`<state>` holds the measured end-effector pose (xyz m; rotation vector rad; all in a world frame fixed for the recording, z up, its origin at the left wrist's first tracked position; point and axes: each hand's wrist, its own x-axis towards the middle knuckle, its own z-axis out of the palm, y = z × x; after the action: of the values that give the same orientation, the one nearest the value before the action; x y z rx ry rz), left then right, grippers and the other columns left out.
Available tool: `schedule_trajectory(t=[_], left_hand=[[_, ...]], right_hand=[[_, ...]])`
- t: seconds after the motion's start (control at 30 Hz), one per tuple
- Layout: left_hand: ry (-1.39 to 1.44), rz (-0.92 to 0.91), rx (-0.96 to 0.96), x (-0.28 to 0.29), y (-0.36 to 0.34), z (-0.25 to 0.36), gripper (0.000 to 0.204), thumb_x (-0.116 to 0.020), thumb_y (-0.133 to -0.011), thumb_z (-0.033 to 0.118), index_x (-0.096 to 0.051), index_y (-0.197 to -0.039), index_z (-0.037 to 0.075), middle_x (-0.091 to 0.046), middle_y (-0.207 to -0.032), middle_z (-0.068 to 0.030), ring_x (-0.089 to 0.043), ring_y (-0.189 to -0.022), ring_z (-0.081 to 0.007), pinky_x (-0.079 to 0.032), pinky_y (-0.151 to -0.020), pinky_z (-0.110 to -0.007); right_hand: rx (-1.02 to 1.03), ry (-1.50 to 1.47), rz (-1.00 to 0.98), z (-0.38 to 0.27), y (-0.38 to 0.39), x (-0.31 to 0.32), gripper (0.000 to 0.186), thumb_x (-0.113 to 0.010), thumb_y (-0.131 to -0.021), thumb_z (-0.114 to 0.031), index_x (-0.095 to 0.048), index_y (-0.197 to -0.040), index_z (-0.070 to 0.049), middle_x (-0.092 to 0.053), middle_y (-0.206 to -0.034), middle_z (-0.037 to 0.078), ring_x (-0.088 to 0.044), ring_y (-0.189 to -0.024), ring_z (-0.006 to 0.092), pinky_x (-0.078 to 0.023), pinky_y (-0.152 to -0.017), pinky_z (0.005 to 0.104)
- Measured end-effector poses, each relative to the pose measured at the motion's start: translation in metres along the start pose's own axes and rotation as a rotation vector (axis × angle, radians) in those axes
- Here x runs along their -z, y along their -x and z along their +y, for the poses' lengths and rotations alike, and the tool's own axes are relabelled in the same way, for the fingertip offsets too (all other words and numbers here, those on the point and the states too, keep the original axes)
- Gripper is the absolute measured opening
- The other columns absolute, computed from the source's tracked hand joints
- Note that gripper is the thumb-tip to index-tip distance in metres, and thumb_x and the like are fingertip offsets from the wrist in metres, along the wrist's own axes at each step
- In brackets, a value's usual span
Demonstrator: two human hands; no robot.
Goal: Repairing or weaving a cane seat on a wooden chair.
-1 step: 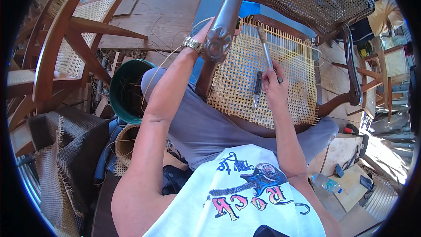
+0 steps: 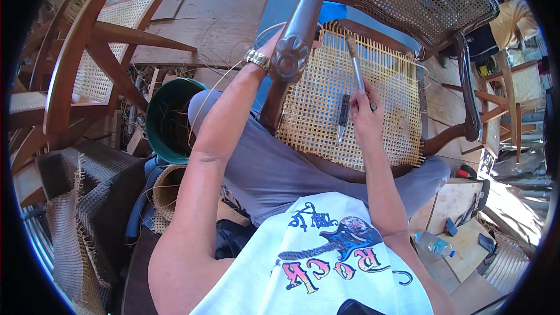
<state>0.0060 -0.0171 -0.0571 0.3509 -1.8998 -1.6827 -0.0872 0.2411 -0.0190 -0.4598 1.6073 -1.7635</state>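
Note:
The yellow woven cane seat [image 2: 315, 96] of a dark wooden armchair lies before me, loose strand ends sticking up along its far edge. My right hand [image 2: 367, 114] is closed around a tool with a silver shaft and brown end [image 2: 357, 67], slanting away over the weave. A dark rounded end shows beside my fingers. Left of that hand is a black-handled tool [image 2: 343, 111] with a silver tip; whether it is held or resting is unclear. My left hand [image 2: 273, 44] reaches behind the carved armrest [image 2: 290, 55], which hides most of its fingers. A cane strand [image 2: 207, 96] loops past my left wrist.
A green bucket [image 2: 169, 119] stands left of my knee, near a cane roll [image 2: 169, 192]. Wooden chairs [image 2: 96, 52] crowd the left. The armchair's cane back [image 2: 408, 0] rises beyond the seat. At lower right lies a plastic bottle [image 2: 434, 245]. Another person [image 2: 513, 20] is at far right.
The far end of the silver-shafted tool has shifted slightly right. My left hand stays behind the armrest.

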Motion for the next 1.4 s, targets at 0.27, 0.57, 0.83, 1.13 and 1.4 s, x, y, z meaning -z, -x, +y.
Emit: schedule_trajectory(t=[0.27,0.57,0.83,1.13,1.4], left_hand=[[-0.084,-0.155,0.08,0.022,0.001,0.015,0.042,-0.063,-0.097,0.023,-0.052,-0.135,0.01,-0.066,-0.119,-0.0071,-0.064,-0.095,-0.009,-0.056,-0.07,-0.028],[0.111,-0.019,0.145,0.009,0.006,-0.004,0.025,-0.075,-0.085,0.01,-0.062,-0.107,0.005,-0.065,-0.092,-0.0026,-0.06,-0.091,-0.0122,-0.049,-0.083,-0.03],[0.042,-0.094,0.041,0.03,0.005,-0.041,0.046,-0.078,-0.085,0.021,-0.06,-0.125,0.006,-0.07,-0.105,-0.0034,-0.062,-0.093,-0.0084,-0.052,-0.084,-0.028],[0.351,0.061,0.099,0.04,-0.002,0.017,0.029,-0.058,-0.1,0.023,-0.063,-0.121,0.003,-0.067,-0.112,-0.001,-0.061,-0.098,-0.0085,-0.05,-0.083,-0.025],[0.024,0.081,-0.042,0.021,-0.005,0.014,0.026,-0.057,-0.099,0.016,-0.064,-0.121,0.004,-0.067,-0.117,-0.0023,-0.06,-0.094,-0.0062,-0.049,-0.082,-0.023]], right_hand=[[-0.12,-0.068,-0.169,-0.017,0.012,0.02,0.04,-0.052,-0.1,-0.009,-0.046,-0.139,-0.003,-0.055,-0.075,0.003,-0.039,-0.049,0.0044,-0.03,-0.044,0.0198],[-0.111,-0.016,-0.156,-0.013,0.02,0.011,0.039,-0.052,-0.099,-0.008,-0.047,-0.138,-0.003,-0.055,-0.076,0.003,-0.041,-0.052,0.0041,-0.031,-0.045,0.0185],[-0.093,-0.055,-0.13,-0.012,0.029,0.01,0.042,-0.053,-0.098,-0.008,-0.046,-0.138,0.001,-0.054,-0.075,0.002,-0.04,-0.052,0.0037,-0.031,-0.046,0.0186],[-0.094,-0.1,-0.03,-0.011,0.019,0.037,0.043,-0.053,-0.096,-0.004,-0.045,-0.138,0.0,-0.056,-0.077,0.003,-0.042,-0.051,0.004,-0.032,-0.044,0.0184],[-0.073,-0.113,-0.094,-0.008,0.008,0.027,0.038,-0.052,-0.1,-0.009,-0.048,-0.137,-0.002,-0.056,-0.077,0.003,-0.042,-0.051,0.0039,-0.032,-0.045,0.0185]])
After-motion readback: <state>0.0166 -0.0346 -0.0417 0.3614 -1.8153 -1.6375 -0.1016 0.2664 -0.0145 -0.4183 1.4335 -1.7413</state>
